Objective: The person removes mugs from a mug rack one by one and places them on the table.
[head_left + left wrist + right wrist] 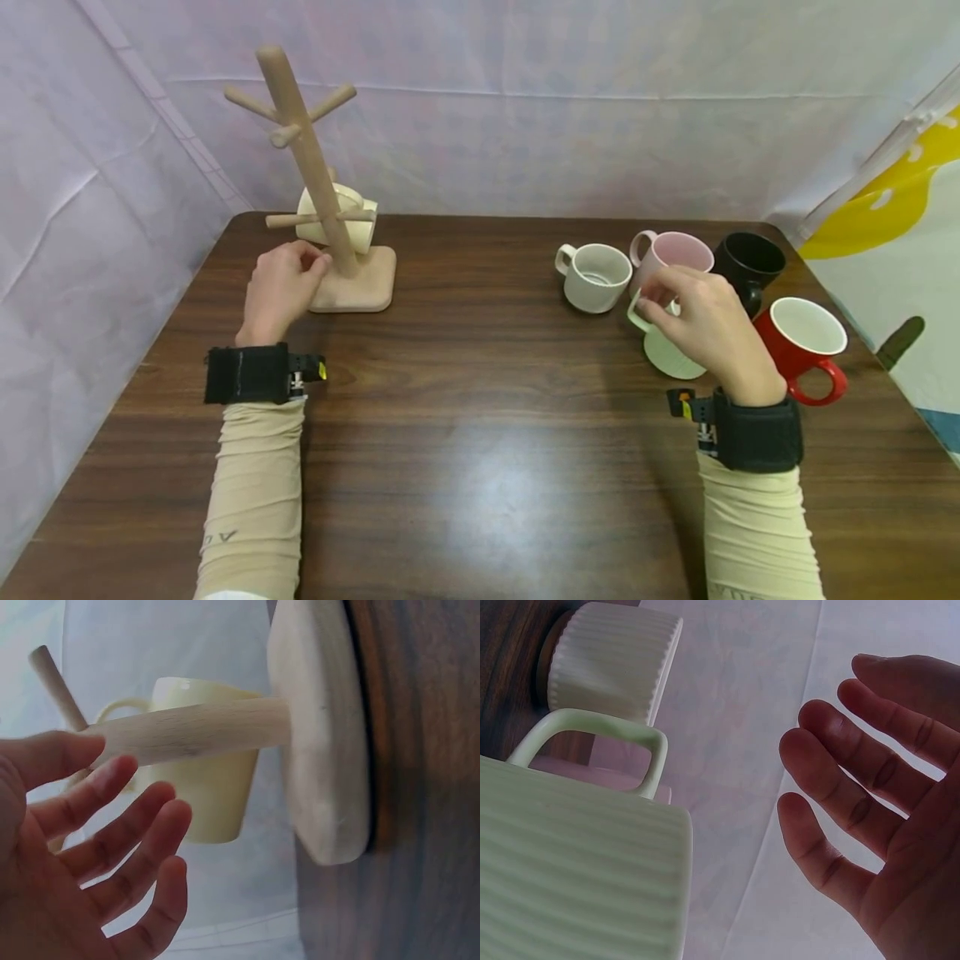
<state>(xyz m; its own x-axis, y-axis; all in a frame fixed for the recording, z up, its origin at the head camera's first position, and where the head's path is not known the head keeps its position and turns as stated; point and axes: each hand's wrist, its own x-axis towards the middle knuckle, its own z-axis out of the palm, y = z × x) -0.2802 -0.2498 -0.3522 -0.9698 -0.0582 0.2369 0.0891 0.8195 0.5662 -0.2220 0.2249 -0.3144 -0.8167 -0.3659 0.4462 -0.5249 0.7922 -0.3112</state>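
My left hand [279,287] is beside the lower post of a wooden mug stand [307,150], fingers loosely bent. In the left wrist view its thumb and fingertips overlap the post, holding nothing. A pale yellow mug [202,795] hangs sideways behind the post on a lower peg. My right hand [701,321] hovers above a light green ribbed mug [671,354]. In the right wrist view the right hand's fingers [825,787] are spread loosely, apart from the green mug's handle [656,761]. The hand covers part of that mug in the head view.
Around the green mug stand a white ribbed cup [596,287], a pink mug [678,250], a black mug [750,258] and a red mug [783,346] with a white inside. All are on the dark wooden table [465,375]. A pale cloth [510,150] hangs behind it.
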